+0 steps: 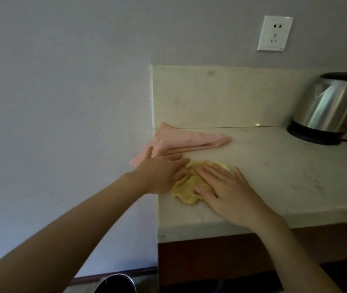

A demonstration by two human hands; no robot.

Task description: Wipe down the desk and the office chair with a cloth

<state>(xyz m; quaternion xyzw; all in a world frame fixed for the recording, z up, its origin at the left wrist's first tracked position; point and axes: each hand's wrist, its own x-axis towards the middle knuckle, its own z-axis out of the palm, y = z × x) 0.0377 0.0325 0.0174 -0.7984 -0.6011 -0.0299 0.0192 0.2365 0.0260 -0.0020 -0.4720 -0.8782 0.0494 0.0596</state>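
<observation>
Fingers of the right hand lie straight and spread, pressed flat on top of the yellow cloth; they grasp nothing. The left hand is likewise released, its fingers extended and close together, with the tips touching the cloth's left side and the thumb lifted above them. Whether the left palm bears on the surface cannot be told. The yellow cloth sits crumpled on the counter, near the left edge and closer to the front edge than to the back. A pink cloth lies folded behind it, running from the back left corner along the left edge, partly covered by the left hand. A steel kettle stands on its dark base at the back right of the counter, well apart from both cloths. A white wall socket is fixed above the pale backsplash. A dark round bin shows on the floor below the left edge.
</observation>
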